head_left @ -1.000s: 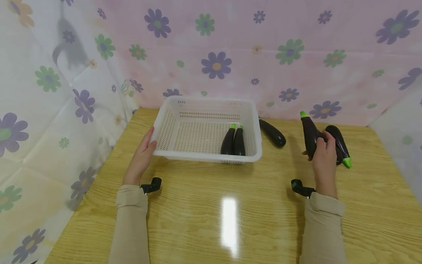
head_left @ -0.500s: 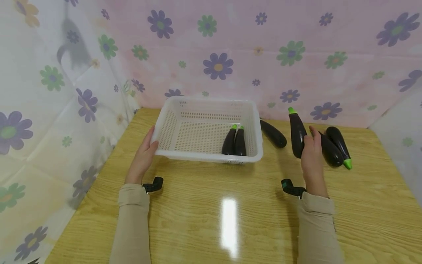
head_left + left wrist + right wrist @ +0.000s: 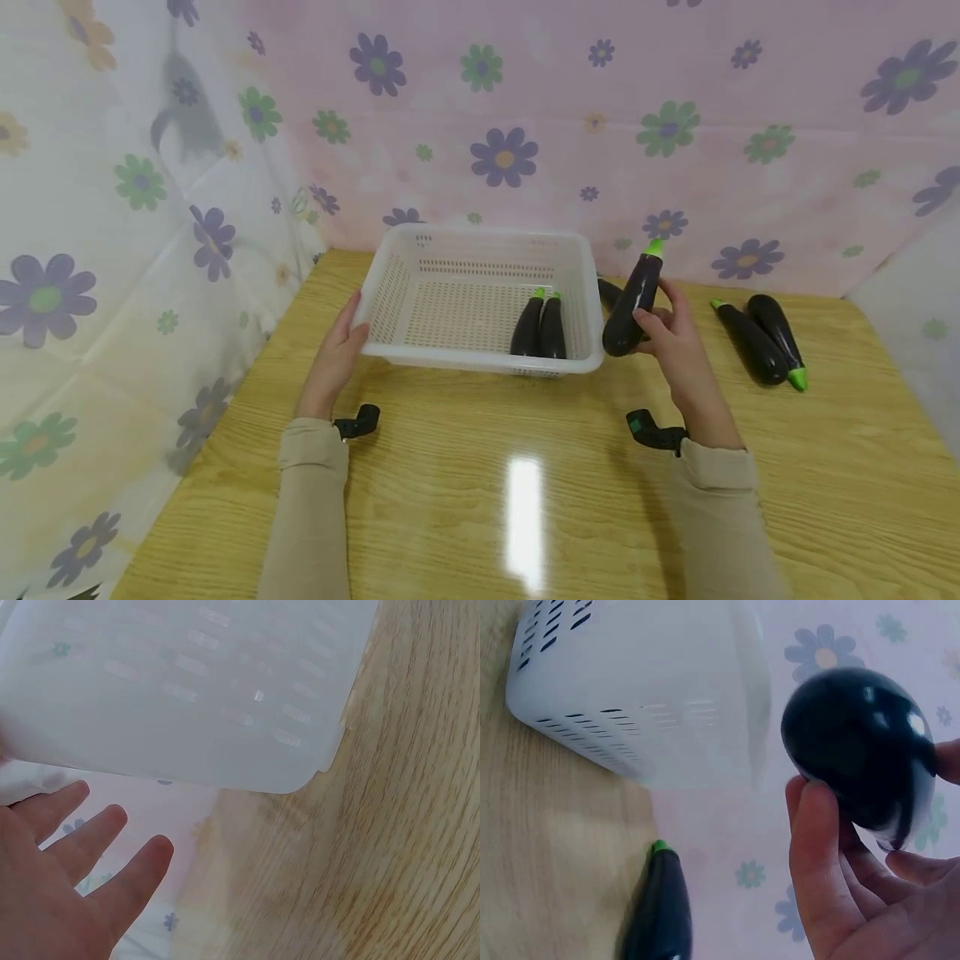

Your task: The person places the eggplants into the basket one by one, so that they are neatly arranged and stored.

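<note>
right hand (image 3: 671, 333) is gripping an eggplant (image 3: 632, 298) just beside the white basket (image 3: 480, 360), left hand (image 3: 339, 354) resting open-fingered on its side

1. A basket (image 3: 390, 283) stands on the table (image 3: 465, 467), toward the back and left of the middle, close to the curtain (image 3: 570, 108) behind it.
2. Two aubergines (image 3: 540, 327) lie side by side in the basket's right half, touching each other.
3. The left hand (image 3: 337, 360) rests against the basket's left front corner.
4. The right hand (image 3: 675, 343) holds a raised aubergine (image 3: 633, 298) just right of the basket's right rim, above the table.
5. Behind that one, a lone aubergine (image 3: 609, 292) lies on the table beside the basket, mostly hidden.
6. Farther right, a pair of aubergines (image 3: 761, 342) lies together on the table, well apart from the basket.
</note>
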Tool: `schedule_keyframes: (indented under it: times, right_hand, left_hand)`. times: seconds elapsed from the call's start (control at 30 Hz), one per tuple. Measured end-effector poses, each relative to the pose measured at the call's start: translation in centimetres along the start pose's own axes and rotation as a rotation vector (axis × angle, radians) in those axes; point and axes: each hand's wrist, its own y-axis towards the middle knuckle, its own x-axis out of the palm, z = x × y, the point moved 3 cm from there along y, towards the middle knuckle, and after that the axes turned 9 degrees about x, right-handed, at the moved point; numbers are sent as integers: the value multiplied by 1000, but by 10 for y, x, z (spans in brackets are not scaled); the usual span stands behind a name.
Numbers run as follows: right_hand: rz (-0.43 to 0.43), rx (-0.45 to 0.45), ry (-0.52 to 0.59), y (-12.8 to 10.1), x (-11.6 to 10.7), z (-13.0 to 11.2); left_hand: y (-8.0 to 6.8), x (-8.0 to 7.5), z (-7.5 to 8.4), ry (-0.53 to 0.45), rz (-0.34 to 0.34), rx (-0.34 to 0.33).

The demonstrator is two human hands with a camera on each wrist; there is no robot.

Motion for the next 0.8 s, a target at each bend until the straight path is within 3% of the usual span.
schedule_keyframes:
  times: [0.27, 0.63, 0.8]
  right_hand:
    - [-125, 39, -230, 12, 8, -22]
    - [-298, 56, -355, 44, 35, -49]
    - [-378, 85, -410, 59, 49, -57]
  left_hand:
    - [8, -4, -27, 11, 19, 6]
    - [3, -1, -9, -39, 17, 6]
    - [4, -4, -18, 3, 38, 4]
